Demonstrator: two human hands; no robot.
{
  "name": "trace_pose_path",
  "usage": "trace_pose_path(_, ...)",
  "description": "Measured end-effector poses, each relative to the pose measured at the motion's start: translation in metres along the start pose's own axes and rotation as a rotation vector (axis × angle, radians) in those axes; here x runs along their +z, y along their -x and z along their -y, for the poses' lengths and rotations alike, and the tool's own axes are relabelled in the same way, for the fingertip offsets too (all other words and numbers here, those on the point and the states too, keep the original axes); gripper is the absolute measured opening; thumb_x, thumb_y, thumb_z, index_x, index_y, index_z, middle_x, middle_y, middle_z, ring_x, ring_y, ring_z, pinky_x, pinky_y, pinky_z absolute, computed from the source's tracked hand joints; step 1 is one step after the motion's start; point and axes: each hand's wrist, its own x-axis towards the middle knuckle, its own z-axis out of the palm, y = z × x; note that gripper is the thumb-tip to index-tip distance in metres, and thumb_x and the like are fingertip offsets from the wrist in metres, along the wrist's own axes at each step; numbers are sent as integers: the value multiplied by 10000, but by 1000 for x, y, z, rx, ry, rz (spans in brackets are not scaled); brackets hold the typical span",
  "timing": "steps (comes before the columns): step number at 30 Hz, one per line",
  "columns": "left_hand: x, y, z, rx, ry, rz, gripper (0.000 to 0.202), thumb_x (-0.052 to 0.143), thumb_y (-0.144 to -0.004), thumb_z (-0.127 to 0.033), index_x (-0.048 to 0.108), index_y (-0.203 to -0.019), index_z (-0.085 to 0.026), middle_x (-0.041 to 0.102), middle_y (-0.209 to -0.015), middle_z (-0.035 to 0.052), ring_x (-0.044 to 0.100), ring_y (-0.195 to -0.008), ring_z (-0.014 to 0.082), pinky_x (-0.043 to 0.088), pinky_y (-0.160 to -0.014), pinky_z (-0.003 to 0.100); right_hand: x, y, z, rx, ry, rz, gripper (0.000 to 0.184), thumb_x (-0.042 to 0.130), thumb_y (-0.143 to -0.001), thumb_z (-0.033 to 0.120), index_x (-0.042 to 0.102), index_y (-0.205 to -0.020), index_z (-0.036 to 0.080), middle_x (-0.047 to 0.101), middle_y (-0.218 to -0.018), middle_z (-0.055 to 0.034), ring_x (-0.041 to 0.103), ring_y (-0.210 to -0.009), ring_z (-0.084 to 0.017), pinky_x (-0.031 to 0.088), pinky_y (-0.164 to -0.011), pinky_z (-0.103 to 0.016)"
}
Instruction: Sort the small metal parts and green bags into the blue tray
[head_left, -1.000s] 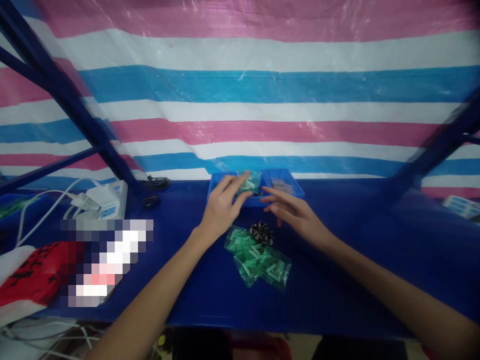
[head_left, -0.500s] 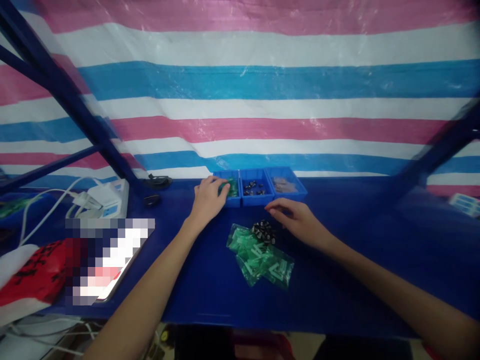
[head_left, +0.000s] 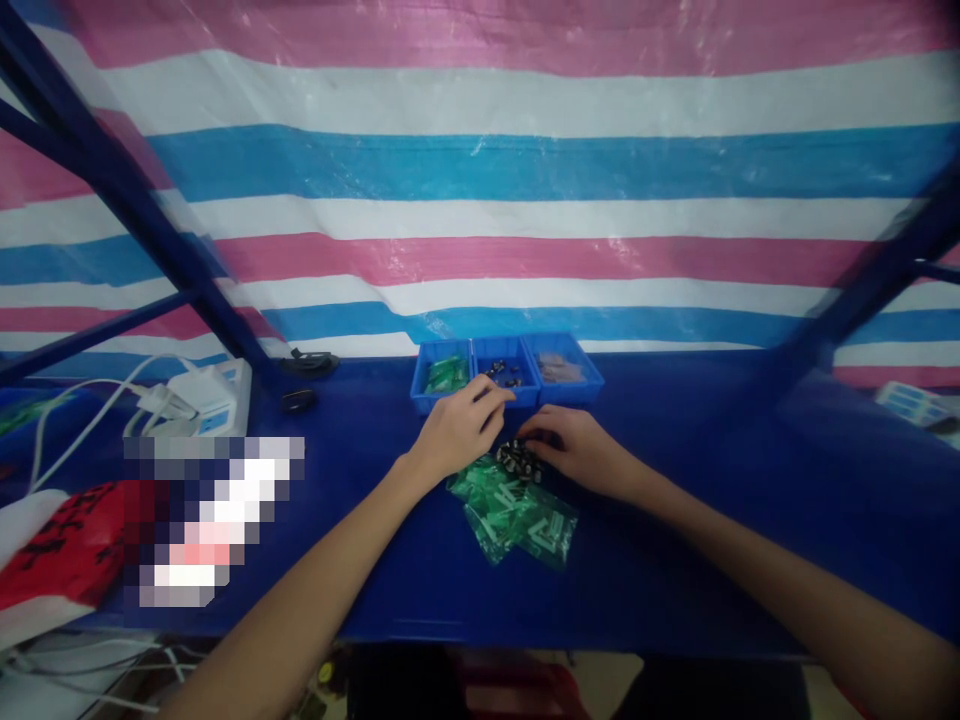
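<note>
Both hands curled, left hand [head_left: 457, 432] and right hand [head_left: 574, 448] pinching at small black parts [head_left: 519, 458] piled mid-desk by green bags [head_left: 510, 505], near trays [head_left: 506, 368]; parts likely light, hard, roll-prone, best pinched by sides.

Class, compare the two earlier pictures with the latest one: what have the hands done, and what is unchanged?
The left hand drew back from the left blue bin toward the small black parts. The right hand slid left onto that pile. The green packets and the three bins stayed in place.

Left hand [head_left: 456, 432] and right hand [head_left: 574, 447] touching black parts [head_left: 517, 459], green bags [head_left: 514, 507], blue bins [head_left: 507, 371] behind
</note>
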Motion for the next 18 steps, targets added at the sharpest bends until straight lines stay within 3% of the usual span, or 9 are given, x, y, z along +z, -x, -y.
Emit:
trace_pose_path(13, 1, 1, 4, -23, -52, 146, 252, 449, -1008, -195, 613, -1199, -189, 661, -1059, 60, 675, -924, 187, 549, -783, 310, -3, 1, 5, 5, -7, 25, 95, 619, -883, 139, 694, -887, 197, 667, -799, -19, 606, -691, -151, 450, -648, -282)
trace_pose_path(18, 1, 2, 4, -22, -49, 160, 242, 446, -1011, -197, 612, -1188, -189, 668, -1075, 60, 680, -942, 195, 551, -797, 319, -3, 2, 6, 9, 90, 17, 124, 575, -923, 170, 696, -899, 186, 662, -833, -47, 616, -752, -182, 452, -684, -306)
